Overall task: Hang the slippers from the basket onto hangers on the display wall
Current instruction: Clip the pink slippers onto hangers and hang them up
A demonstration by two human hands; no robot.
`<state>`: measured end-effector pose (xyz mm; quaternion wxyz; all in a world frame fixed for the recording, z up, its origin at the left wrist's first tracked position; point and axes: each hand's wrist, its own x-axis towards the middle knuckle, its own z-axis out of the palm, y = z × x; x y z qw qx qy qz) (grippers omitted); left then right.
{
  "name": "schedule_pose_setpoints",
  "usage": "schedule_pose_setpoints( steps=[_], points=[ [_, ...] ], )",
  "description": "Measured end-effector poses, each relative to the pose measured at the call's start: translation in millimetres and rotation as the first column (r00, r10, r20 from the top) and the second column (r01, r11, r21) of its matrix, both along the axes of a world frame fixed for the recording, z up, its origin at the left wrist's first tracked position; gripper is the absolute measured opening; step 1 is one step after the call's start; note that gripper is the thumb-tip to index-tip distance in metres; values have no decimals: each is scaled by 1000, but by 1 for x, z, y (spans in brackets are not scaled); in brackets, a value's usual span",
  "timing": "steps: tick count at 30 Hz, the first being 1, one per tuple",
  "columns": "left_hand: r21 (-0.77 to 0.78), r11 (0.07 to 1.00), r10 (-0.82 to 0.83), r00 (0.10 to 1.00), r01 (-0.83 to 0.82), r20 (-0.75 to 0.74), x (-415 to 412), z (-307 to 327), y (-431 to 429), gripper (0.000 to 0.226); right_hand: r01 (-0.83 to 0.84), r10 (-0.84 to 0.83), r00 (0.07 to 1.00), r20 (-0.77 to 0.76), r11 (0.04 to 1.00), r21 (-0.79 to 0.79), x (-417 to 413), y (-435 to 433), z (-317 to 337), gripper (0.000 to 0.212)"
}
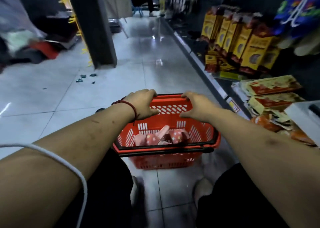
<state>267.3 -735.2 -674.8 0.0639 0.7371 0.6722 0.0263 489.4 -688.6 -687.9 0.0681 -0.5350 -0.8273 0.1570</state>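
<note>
- Slippers: pink with small pale dots, soft-looking, lying jumbled in the bottom of the basket; two toe parts show, the exact count unclear
- One basket: red slotted plastic with black handles folded down on its rim, standing on the tiled floor between the person's knees
- Two hands: left hand and right hand both grip the far rim, fingers curled over it, thumbs on the inner wall
- One white hanger up right carries blue slippers
</note>
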Motion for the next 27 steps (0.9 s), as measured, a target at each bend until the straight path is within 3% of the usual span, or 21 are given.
schedule_pose_setpoints(
  steps=[8, 13, 17, 21, 23, 27],
  points=[
    [-212, 977, -33, 999, 30, -11, -41, -107, 47, 56, -27, 47, 995, 83, 972, -235, -25, 47, -109, 78],
    [-401, 912, -149, 981, 88, -125, -46, -172, 76, 56, -21, 96, 981, 168, 916, -400, -32, 65, -177, 75],
    [-505, 856, -208, 969, 114, -134, -40, -213, 93, 60, -17, 125, 974, 190, 872, -489, -39, 76, -217, 70],
    [-572, 814, -162, 985, 98, -61, -40, -247, 98, 78, 47, 189, 937, 293, 764, -644, -41, 85, -249, 66],
    [-562, 822, -129, 991, 87, -35, -42, -255, 99, 84, 113, 149, 943, 297, 697, -708, -40, 89, -251, 63],
    [-574, 811, -148, 989, 112, -16, -46, -256, 102, 90, 213, 38, 962, 271, 521, -827, -41, 89, -255, 77]
  ],
)
